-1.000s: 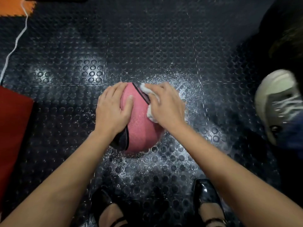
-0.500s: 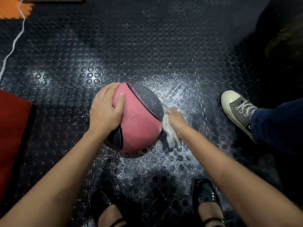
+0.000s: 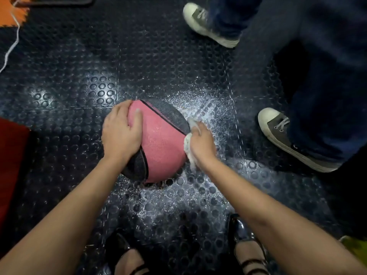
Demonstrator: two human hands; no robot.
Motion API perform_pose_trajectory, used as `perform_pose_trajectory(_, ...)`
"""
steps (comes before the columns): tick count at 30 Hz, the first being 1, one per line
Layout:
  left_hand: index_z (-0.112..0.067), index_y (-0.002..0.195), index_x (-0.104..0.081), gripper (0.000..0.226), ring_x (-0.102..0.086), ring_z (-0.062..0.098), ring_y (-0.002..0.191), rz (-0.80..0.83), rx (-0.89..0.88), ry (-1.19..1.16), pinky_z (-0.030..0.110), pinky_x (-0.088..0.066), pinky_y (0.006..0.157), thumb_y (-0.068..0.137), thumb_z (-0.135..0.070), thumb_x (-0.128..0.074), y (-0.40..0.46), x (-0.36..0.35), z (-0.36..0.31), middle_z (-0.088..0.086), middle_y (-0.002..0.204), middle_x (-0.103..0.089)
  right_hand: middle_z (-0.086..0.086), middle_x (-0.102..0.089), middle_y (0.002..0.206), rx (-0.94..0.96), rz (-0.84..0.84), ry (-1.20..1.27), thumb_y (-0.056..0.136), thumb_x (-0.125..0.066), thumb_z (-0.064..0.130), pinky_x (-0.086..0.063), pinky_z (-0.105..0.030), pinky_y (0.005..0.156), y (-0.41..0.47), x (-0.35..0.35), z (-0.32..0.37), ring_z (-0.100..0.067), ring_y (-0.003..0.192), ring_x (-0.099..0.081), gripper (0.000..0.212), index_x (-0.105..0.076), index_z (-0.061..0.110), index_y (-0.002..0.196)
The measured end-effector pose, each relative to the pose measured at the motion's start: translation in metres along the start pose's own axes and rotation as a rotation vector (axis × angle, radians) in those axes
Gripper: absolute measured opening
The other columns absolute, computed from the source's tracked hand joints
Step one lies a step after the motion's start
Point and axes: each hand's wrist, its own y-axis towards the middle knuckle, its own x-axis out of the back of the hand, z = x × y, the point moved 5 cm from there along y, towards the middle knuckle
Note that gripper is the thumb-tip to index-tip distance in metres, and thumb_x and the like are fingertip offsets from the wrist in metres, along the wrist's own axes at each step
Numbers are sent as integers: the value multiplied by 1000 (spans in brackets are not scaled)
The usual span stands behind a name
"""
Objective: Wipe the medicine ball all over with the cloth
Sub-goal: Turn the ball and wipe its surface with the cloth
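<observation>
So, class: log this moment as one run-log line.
left hand: steadies medicine ball | right hand: grips cloth against ball's right side | ball on floor

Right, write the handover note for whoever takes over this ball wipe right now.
Left hand: fingers spread flat on the ball, steadying its left side on the floor mat.
Right hand: grips the cloth, pressed against the ball's right side.
Done: cannot tell how much is wiped; the mat around the ball looks wet.
Left: work round the rest, including the underside. Mind the bystander's shoes close by.
</observation>
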Motion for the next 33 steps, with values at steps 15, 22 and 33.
perform_pose_trajectory(15,-21,144,-45,54,-37,26,135,31,96,79,47,-26,114,97,-43,-30,9,-14,-14,4,149,-43,-2,-58,96,-400,192,449,102,-39,17,-44,-25,69,13,-12,-48,-6,68,-48,38,-45,2,136)
perform_pose_trajectory(22,-10,140,-48,48,-55,14,113,112,206,-238,19,-38,98,95,-25,-60,65,-6,18,6,132,-58,3,-50,82,-503,232,536,101,-39,19,-42,-25,59,15,-15,-71,-10,67,-49,19,-48,22,84)
perform_pose_trajectory(33,-24,62,-53,46,-54,15,52,601,642,-563,28,-41,63,96,-53,-42,50,-42,47,-6,52,-57,-2,-49,73,-566,195,698,96,-43,17,-42,-27,55,13,-15,-73,-13,58,-50,22,-49,16,75)
